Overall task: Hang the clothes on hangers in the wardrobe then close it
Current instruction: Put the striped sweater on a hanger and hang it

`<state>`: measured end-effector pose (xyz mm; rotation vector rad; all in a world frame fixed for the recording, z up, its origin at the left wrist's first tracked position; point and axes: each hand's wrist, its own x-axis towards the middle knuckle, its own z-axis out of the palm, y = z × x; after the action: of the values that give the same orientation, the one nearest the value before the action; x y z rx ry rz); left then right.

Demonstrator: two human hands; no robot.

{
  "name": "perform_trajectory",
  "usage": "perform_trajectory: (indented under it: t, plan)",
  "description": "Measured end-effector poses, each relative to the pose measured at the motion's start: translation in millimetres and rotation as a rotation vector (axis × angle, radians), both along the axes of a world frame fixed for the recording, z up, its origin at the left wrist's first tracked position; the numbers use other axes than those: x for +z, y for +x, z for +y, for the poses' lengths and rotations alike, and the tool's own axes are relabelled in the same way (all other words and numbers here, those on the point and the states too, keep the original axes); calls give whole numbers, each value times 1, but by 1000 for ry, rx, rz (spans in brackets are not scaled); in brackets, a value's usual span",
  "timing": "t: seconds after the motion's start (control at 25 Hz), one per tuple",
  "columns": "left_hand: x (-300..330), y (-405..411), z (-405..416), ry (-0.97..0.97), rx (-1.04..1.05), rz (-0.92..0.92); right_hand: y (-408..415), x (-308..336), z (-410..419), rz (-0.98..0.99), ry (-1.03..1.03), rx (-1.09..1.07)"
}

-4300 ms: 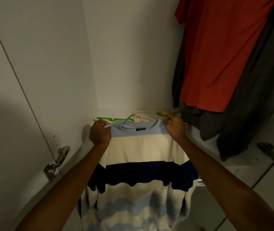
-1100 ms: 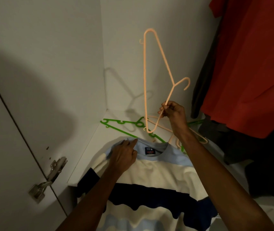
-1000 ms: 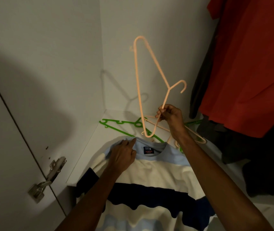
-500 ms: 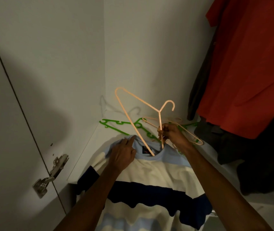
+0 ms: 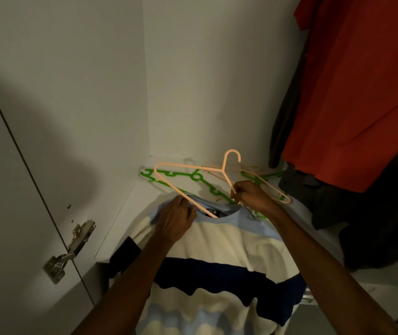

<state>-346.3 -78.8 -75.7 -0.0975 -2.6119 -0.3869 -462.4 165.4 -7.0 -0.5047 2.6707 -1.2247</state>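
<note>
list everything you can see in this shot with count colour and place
striped knit sweater: 1, cream, navy, light blue; flat on wardrobe shelf, hanging over its front edge
peach plastic hanger: 1, one end inside the sweater's collar
green plastic hangers: several, on shelf behind sweater
pale loose hangers: count unclear, on shelf
red shirt: 1, hanging at right
dark garments: count unclear, behind red shirt
metal door hinge: 1, lower left
left hand: holds the collar
right hand: grips hanger
</note>
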Motion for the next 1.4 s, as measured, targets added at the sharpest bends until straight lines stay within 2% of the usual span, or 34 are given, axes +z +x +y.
perform_trajectory:
  t: [0.08,0.28,0.56,0.84,1.04,1.24,1.4]
  plan:
    - [-1,-3,3,60,-11,-48,5,1,-8,-6,-70,-31]
    - [-1,-7,4,99,6,-73,7,13,-43,-259,-547,-132]
    - [-4,-8,0,105,21,-4,-11,19,-74,-353,-692,-343]
    - [-12,-16,-6,107,86,35,-22,7,-76,-186,-584,-476]
    - [-17,-22,-10,220,131,61,-19,7,-48,-78,-535,-459]
    - [-20,-25,-11,264,160,138,-13,15,-24,-101,-463,-419]
    - [-19,-26,-18,431,194,95,-2,20,-22,-114,-365,-391]
